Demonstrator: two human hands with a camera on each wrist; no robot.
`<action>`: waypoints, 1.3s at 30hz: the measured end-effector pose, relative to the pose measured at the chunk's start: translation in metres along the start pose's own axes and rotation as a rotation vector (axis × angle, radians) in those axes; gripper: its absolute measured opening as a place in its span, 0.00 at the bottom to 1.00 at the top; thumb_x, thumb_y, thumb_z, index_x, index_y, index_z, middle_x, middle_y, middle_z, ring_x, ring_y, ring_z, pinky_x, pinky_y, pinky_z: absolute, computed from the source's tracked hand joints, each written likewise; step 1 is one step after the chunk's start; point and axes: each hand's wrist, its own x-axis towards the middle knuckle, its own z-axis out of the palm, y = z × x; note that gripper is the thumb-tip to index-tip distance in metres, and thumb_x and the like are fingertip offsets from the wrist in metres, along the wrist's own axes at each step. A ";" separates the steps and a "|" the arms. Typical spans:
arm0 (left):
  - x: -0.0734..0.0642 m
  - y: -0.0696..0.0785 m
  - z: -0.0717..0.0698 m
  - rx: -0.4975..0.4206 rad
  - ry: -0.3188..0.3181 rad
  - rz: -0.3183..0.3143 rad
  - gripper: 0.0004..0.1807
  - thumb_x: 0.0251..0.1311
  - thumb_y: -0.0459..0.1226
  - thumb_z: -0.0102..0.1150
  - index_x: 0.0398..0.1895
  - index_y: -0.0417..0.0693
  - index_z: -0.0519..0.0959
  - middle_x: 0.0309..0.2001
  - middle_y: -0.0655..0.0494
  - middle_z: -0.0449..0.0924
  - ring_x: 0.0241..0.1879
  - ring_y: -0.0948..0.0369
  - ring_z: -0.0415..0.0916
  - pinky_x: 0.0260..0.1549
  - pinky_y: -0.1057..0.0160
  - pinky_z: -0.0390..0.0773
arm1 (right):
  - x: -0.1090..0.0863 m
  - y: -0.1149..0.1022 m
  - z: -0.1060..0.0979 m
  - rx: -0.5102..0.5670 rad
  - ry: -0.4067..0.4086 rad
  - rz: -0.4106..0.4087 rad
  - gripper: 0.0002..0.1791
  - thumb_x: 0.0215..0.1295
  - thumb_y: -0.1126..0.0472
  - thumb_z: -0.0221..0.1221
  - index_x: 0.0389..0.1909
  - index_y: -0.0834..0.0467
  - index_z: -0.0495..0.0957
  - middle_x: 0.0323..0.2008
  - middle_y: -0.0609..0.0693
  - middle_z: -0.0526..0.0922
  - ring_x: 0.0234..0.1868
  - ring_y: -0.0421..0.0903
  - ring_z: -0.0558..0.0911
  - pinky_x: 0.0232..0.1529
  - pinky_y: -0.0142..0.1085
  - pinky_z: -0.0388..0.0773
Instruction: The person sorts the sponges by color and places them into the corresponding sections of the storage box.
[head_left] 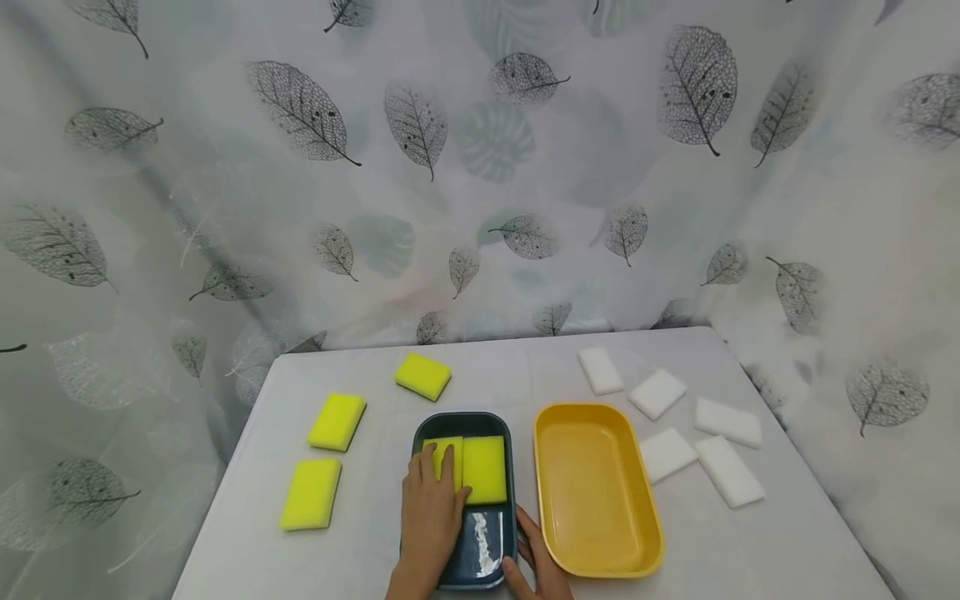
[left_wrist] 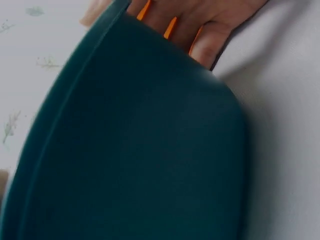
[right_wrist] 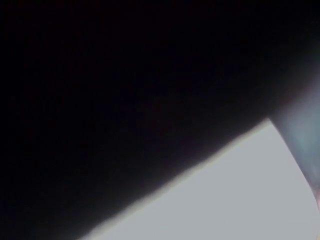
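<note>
In the head view a dark blue tray stands at the front middle of the table. Two yellow sponges lie side by side in its far part, the right sponge in plain sight and the left sponge partly under my left hand. That hand rests on the left sponge with fingers spread, thumb by the right one. My right hand holds the tray's near right side, thumb at the rim. The left wrist view shows the tray's wall with fingers behind it. Darkness fills most of the right wrist view.
A yellow tray stands right of the blue one. Several white sponges lie to its right and beyond it. Three yellow sponges are spread at left and back. A leaf-print curtain hangs round the white table.
</note>
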 end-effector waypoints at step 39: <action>0.005 -0.023 -0.013 -0.144 -0.185 0.247 0.29 0.66 0.48 0.68 0.70 0.55 0.77 0.73 0.39 0.70 0.70 0.44 0.71 0.63 0.42 0.79 | 0.000 0.003 0.000 0.118 -0.076 -0.065 0.39 0.78 0.57 0.57 0.79 0.68 0.49 0.75 0.75 0.61 0.64 0.28 0.77 0.57 0.26 0.79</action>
